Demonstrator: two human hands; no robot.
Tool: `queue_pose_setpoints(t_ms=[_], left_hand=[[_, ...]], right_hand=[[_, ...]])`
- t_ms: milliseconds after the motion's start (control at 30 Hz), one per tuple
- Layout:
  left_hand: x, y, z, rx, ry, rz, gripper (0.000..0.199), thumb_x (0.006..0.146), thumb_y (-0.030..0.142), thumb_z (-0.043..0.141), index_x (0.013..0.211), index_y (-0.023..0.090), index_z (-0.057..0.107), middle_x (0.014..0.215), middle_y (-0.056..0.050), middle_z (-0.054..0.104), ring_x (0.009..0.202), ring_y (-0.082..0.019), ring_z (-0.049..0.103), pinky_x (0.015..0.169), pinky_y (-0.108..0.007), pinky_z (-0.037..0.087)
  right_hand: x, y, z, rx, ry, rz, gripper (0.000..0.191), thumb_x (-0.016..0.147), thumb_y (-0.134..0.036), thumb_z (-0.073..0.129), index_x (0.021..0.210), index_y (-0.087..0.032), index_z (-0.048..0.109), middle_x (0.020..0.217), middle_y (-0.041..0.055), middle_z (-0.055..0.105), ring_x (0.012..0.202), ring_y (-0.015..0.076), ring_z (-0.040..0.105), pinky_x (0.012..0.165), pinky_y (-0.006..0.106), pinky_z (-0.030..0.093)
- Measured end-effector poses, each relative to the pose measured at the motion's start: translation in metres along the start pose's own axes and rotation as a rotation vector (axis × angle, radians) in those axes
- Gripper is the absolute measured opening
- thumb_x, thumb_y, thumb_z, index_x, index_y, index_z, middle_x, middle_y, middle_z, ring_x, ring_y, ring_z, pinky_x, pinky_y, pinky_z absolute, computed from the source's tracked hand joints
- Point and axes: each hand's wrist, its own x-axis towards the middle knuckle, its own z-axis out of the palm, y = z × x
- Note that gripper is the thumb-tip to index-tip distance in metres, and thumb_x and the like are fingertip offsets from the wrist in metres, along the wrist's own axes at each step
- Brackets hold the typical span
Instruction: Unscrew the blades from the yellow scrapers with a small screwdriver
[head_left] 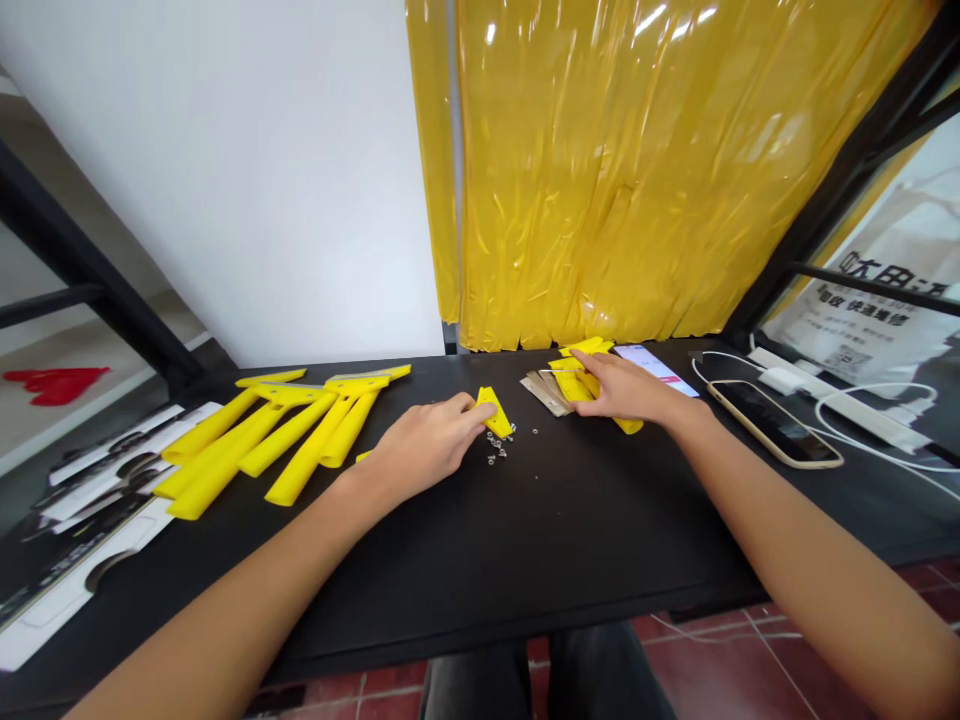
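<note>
My left hand (427, 437) sits mid-table, its fingertips pinching a short yellow plastic piece (493, 412). Just below that piece lie several small silver screws (496, 447). My right hand (626, 390) presses palm-down over a yellow plastic strip (628, 425) whose ends show on both sides of the hand. Beside its fingers are more yellow pieces (571, 385) and a stack of flat metal blades (544, 393). Several long yellow scraper handles (270, 440) lie fanned out to the left of my left hand, not touching it.
The black table (570, 530) has its front edge near my body. To the right lie a smartphone (774, 423), a second lit phone (654, 368) and a white power strip (832, 397) with cables. White printed cards (97, 510) lie at the left. A yellow plastic sheet (637, 170) hangs behind.
</note>
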Motion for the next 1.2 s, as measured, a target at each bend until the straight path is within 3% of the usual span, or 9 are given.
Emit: queue_pose_setpoints(t_ms=[100,167,300,500,633,700,833,1000,1200], left_hand=[[0.003,0.003,-0.004,-0.251,0.161,-0.068,0.031,0.105,0.029,0.042,0.132,0.024,0.057,0.120,-0.010,0.066,0.102,-0.024,0.068,0.086,-0.039,0.056],[0.005,0.007,-0.009,-0.548,0.290,-0.148,0.035,0.105,0.033,0.042,0.139,0.025,0.050,0.124,-0.011,0.064,0.102,-0.022,0.067,0.087,-0.041,0.058],[0.009,0.019,-0.016,-1.136,0.354,-0.252,0.039,0.106,0.036,0.037,0.145,0.028,0.039,0.127,-0.011,0.060,0.101,-0.020,0.068,0.083,-0.042,0.062],[0.013,0.028,-0.006,-1.388,0.286,-0.353,0.029,0.106,0.031,0.034,0.130,0.023,0.048,0.140,-0.015,0.053,0.129,-0.028,0.057,0.092,-0.046,0.060],[0.015,-0.001,-0.002,-1.100,0.295,-0.550,0.045,0.104,0.044,0.040,0.143,0.023,0.036,0.128,-0.016,0.061,0.118,-0.027,0.064,0.092,-0.047,0.057],[0.011,-0.023,-0.006,-0.606,0.304,-0.644,0.054,0.097,0.047,0.051,0.142,0.019,0.040,0.125,-0.017,0.061,0.117,-0.030,0.062,0.097,-0.050,0.053],[-0.006,-0.060,-0.022,0.217,0.014,-0.701,0.047,0.096,0.045,0.045,0.125,0.011,0.059,0.124,-0.026,0.059,0.120,-0.046,0.057,0.095,-0.061,0.047],[-0.018,-0.079,-0.036,0.248,-0.358,-0.967,0.057,0.090,0.056,0.050,0.123,0.010,0.059,0.122,-0.028,0.064,0.112,-0.047,0.062,0.086,-0.055,0.051],[-0.018,-0.084,-0.035,0.215,-0.404,-0.960,0.058,0.087,0.053,0.056,0.125,0.010,0.055,0.120,-0.028,0.068,0.112,-0.045,0.065,0.084,-0.052,0.051]], right_hand=[[-0.004,-0.021,-0.010,0.253,0.193,0.033,0.064,0.086,-0.052,0.062,0.140,-0.018,0.058,0.097,0.0095,0.073,0.085,0.0253,0.067,0.077,0.035,0.049],[-0.009,-0.048,-0.014,0.497,0.245,-0.001,0.045,0.092,-0.056,0.055,0.113,-0.020,0.073,0.074,0.0030,0.066,0.064,0.0178,0.058,0.062,0.030,0.044],[-0.026,-0.108,-0.005,0.795,0.015,-0.190,0.038,0.091,-0.056,0.061,0.094,-0.021,0.077,0.061,-0.0029,0.056,0.054,0.0109,0.041,0.051,0.026,0.032],[-0.039,-0.144,0.004,0.716,-0.022,-0.176,0.034,0.086,-0.048,0.068,0.068,-0.019,0.062,0.057,-0.0052,0.049,0.052,0.0088,0.038,0.050,0.026,0.028],[-0.025,-0.105,-0.014,0.329,0.107,0.082,0.036,0.092,-0.048,0.053,0.071,-0.021,0.063,0.062,0.0032,0.060,0.056,0.0165,0.052,0.053,0.031,0.035],[-0.017,-0.073,-0.021,0.040,0.130,0.226,0.040,0.091,-0.051,0.050,0.073,-0.020,0.068,0.071,0.0111,0.068,0.066,0.0252,0.062,0.058,0.035,0.040],[-0.008,-0.020,-0.021,-0.225,-0.029,0.439,0.054,0.090,-0.058,0.046,0.083,-0.014,0.076,0.096,0.0238,0.073,0.090,0.0403,0.070,0.070,0.044,0.048],[-0.007,-0.001,-0.012,-0.256,-0.021,0.486,0.055,0.088,-0.060,0.049,0.098,-0.013,0.076,0.104,0.0243,0.074,0.097,0.0412,0.070,0.075,0.047,0.051],[-0.007,0.005,-0.012,-0.233,-0.020,0.532,0.053,0.086,-0.063,0.049,0.107,-0.018,0.070,0.106,0.0207,0.073,0.099,0.0409,0.070,0.076,0.048,0.050]])
